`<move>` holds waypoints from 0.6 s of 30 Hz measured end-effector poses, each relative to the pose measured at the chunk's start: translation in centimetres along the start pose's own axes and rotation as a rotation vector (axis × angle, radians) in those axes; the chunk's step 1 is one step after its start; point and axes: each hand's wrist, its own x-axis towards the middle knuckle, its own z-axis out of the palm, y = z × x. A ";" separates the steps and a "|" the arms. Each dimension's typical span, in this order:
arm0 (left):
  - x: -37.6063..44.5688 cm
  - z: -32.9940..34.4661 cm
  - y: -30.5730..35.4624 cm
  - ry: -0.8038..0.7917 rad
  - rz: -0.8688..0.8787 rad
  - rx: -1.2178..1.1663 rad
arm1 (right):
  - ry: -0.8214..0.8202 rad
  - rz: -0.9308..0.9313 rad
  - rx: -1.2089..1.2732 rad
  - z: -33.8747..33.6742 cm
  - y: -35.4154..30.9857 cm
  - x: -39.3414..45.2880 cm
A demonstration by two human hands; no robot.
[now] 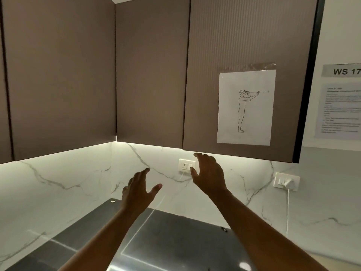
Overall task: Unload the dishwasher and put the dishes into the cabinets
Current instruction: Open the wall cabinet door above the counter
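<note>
Both grips empty, right hand [210, 174] below cabinet door [244, 45]

Wall cabinets [152, 75] above countertop [175, 241], backsplash [58, 182] between. Sheet with figure drawing [246, 108] on rightmost cabinet door [250, 36]. 2 sockets on backsplash: 1 socket [185, 166] under that door, plugged socket [286, 181] further right. Notices [340, 110] on wall right of cabinets. Left hand [139, 189] and right hand [209, 173] raised before backsplash, right hand just below door's lower edge.

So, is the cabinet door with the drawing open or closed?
Slightly open: the cabinet door swings outward, its lower edge ahead of the neighbouring door. Right hand reaches under it.
</note>
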 end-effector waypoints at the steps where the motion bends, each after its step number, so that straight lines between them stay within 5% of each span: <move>1: 1.4 0.9 0.3 0.000 -0.028 -0.055 | 0.020 -0.020 -0.008 0.6 0.7 1.1; 7: 8.4 6.2 0.4 -0.106 -0.187 -0.388 | 0.181 -0.166 0.012 5.9 3.1 4.5; 12: 14.1 9.2 1.1 -0.125 -0.077 -0.430 | 0.211 -0.224 -0.116 9.4 4.8 7.4; 18: 19.4 13.2 2.9 -0.404 -0.187 -1.076 | 0.166 -0.129 -0.299 13.2 6.3 9.6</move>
